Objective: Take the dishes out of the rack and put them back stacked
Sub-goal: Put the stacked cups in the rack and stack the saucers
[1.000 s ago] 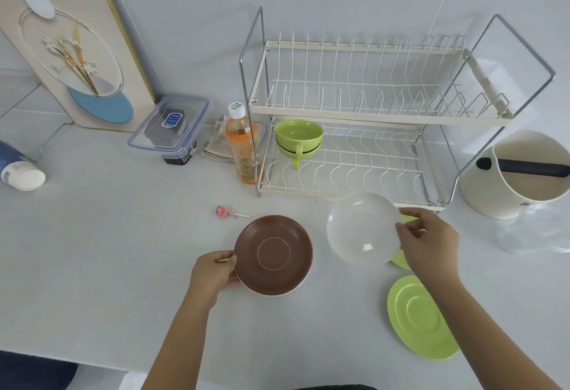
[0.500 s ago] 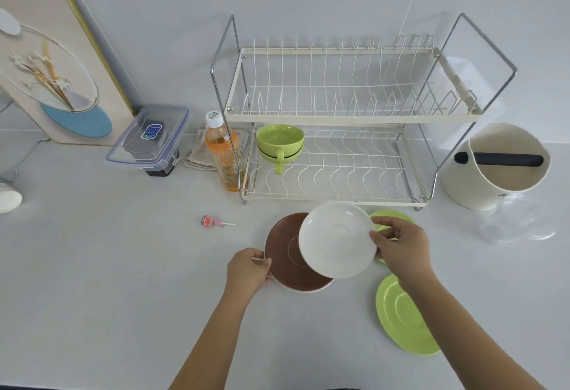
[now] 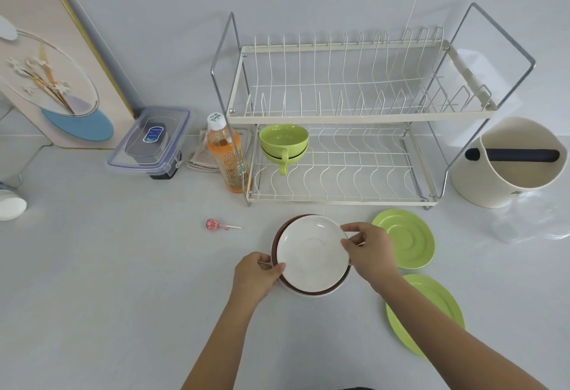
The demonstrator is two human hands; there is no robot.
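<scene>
A white saucer (image 3: 311, 254) lies on top of a brown saucer (image 3: 314, 291) on the counter in front of the rack. My right hand (image 3: 368, 251) pinches the white saucer's right rim. My left hand (image 3: 257, 274) grips the left edge of the two saucers. Two green saucers lie to the right, one (image 3: 407, 237) near the rack and one (image 3: 431, 309) closer to me, partly under my right forearm. The two-tier wire dish rack (image 3: 342, 201) holds two stacked green cups (image 3: 284, 146) at the left of its lower tier. Its upper tier holds nothing.
An orange drink bottle (image 3: 226, 158) stands against the rack's left leg, with a folded cloth (image 3: 200, 156) and a clear lidded box (image 3: 151, 141) beside it. A lollipop (image 3: 217, 225) lies on the counter. A cream bucket (image 3: 512, 161) and clear plastic (image 3: 536, 217) sit at right.
My right hand carried the white saucer leftward and set it down on the brown saucer. My left hand stayed at the brown saucer's left edge. The camera view shifted left.
</scene>
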